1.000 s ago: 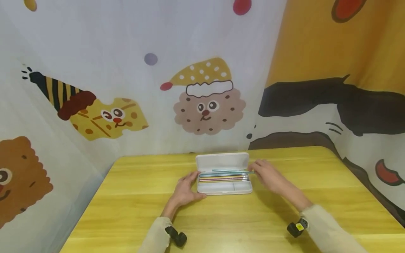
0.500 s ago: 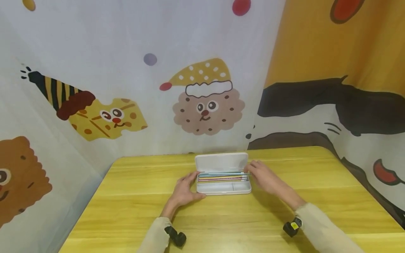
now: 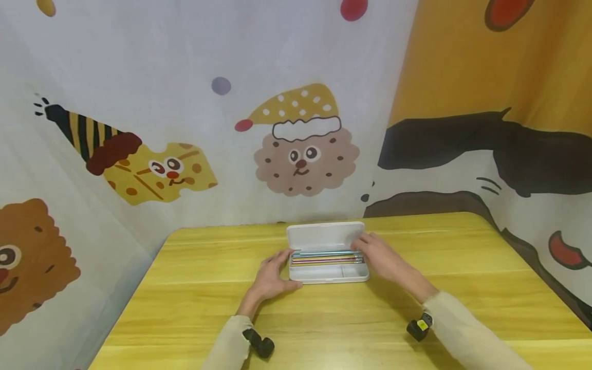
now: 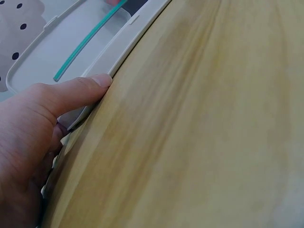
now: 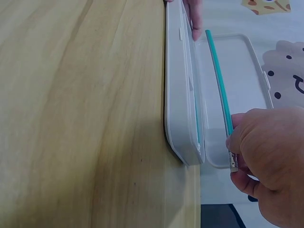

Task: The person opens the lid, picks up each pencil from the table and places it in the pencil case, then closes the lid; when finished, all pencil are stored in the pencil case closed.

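A white pencil case (image 3: 324,281) stands on the table, its lid (image 3: 319,236) tipped back. Several pencils (image 3: 319,261), some yellow, pink and blue, lie side by side in its long rear compartment. With thumb at the front and fingers toward the back, my left hand (image 3: 270,280) grips the case's left end. My right hand (image 3: 380,257) is at the right rear corner and pinches a teal pencil (image 5: 219,76) near its eraser end. In the right wrist view this pencil shows in front of the lid, above the compartment. The left fingertips are partly hidden behind the case.
The yellow wood-grain table (image 3: 351,324) extends around the case. Behind it hangs a cartoon-printed cloth (image 3: 231,169), close to the table's back edge. Small front compartments of the case (image 3: 319,272) show white inside.
The right hand has moved left with the teal pencil, from beyond the case's right end to its rear corner, and the pencil has come down toward the others. The left hand stays put.
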The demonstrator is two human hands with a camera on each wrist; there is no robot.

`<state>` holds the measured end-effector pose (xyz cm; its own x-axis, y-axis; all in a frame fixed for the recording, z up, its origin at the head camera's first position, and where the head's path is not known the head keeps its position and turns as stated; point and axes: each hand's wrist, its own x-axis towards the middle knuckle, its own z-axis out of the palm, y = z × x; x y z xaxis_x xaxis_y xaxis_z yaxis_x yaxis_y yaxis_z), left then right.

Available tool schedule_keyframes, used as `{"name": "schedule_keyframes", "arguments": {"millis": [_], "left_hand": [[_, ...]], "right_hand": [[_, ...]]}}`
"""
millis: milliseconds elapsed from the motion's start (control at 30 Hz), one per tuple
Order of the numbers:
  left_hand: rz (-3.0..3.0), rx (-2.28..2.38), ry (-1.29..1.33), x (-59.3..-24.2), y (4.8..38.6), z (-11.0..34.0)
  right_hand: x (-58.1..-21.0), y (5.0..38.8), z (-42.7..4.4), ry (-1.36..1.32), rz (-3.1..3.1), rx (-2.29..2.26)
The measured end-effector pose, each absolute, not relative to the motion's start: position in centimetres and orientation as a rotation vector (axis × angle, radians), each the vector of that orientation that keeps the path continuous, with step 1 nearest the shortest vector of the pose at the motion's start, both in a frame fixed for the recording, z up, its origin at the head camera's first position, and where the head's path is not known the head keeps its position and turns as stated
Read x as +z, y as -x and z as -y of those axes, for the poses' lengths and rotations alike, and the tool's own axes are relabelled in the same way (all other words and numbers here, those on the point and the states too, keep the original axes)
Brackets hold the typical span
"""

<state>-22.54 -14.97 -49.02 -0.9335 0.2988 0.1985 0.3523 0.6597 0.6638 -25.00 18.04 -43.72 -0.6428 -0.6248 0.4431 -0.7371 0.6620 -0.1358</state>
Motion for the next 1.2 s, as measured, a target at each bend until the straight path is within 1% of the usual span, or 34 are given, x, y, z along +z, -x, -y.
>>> {"name": "schedule_keyframes", "arguments": {"millis": [1200], "left_hand": [[2.812,-1.141,0.54,-49.0,22.6,15.0]], "right_hand": [[-44.9,26.3,-16.1,-1.126,2.442,0.365]]}}
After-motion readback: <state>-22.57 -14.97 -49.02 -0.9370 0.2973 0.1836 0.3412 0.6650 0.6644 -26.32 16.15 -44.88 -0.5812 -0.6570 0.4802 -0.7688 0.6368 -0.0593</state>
